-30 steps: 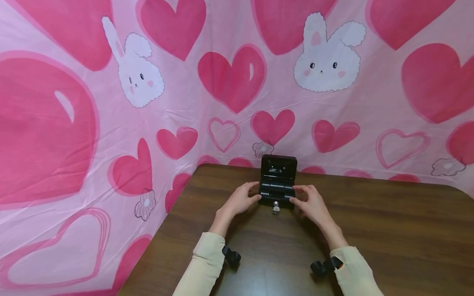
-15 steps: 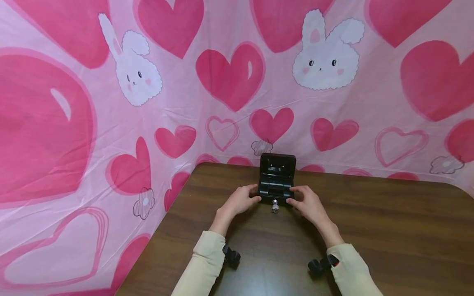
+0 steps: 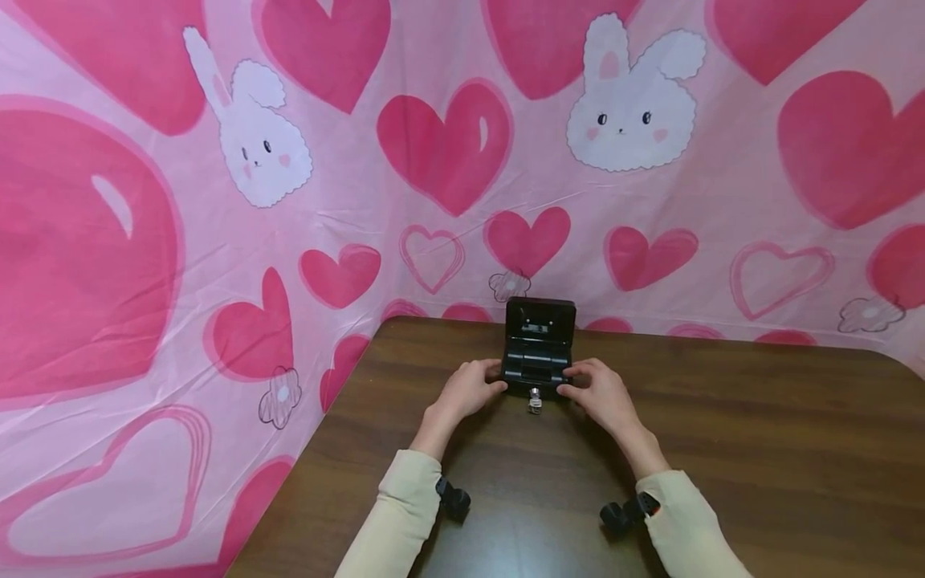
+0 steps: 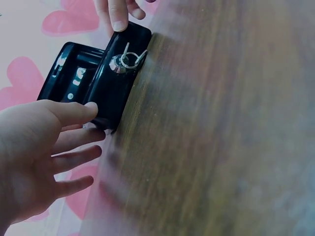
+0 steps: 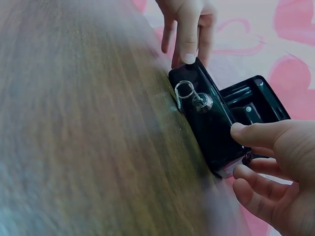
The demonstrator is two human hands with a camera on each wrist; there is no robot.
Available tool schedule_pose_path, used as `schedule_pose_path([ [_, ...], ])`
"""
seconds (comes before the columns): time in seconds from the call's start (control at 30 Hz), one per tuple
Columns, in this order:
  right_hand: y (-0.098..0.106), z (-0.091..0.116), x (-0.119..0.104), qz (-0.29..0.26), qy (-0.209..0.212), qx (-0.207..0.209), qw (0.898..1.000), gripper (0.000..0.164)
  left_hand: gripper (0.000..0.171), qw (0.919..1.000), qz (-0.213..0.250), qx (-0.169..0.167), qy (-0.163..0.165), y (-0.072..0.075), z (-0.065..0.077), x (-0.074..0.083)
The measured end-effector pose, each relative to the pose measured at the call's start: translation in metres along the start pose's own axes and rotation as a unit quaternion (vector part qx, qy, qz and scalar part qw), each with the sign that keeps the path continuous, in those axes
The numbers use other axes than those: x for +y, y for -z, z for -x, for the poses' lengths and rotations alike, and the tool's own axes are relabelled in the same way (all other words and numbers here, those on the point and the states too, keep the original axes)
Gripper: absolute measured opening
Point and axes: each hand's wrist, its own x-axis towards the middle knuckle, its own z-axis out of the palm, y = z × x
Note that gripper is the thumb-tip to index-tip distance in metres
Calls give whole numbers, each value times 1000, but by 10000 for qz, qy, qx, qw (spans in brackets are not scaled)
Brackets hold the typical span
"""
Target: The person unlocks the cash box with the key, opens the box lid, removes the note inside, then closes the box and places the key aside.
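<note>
A small black cash box stands on the table with its lid raised toward the back. Its inner tray shows dark compartments. Keys on a ring hang from the lock at its front. My left hand holds the box's left end, thumb on the front edge and index finger along the side; its other fingers spread out straight in the left wrist view. At the opposite end my right hand grips the right front corner, thumb in front and index finger reaching along the side.
The brown wood-grain table has its far edge just behind the box. A pink cloth with hearts and rabbits hangs behind and to the left. Black wrist cameras sit at both cream sleeves.
The whole view drifts slightly. The right hand and forearm shift a little to the left along with the box; the lid stays raised and both hands keep their places at its ends.
</note>
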Motion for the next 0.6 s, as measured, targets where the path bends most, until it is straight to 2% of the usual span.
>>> schedule_pose_path([
  [0.4, 1, -1, 1, -161, 195, 185, 9995, 21, 47, 9999, -143, 80, 50, -1, -2, 1],
  [0.6, 2, -1, -4, -249, 254, 420, 9985, 13, 47, 9998, -184, 67, 42, -1, -2, 1],
])
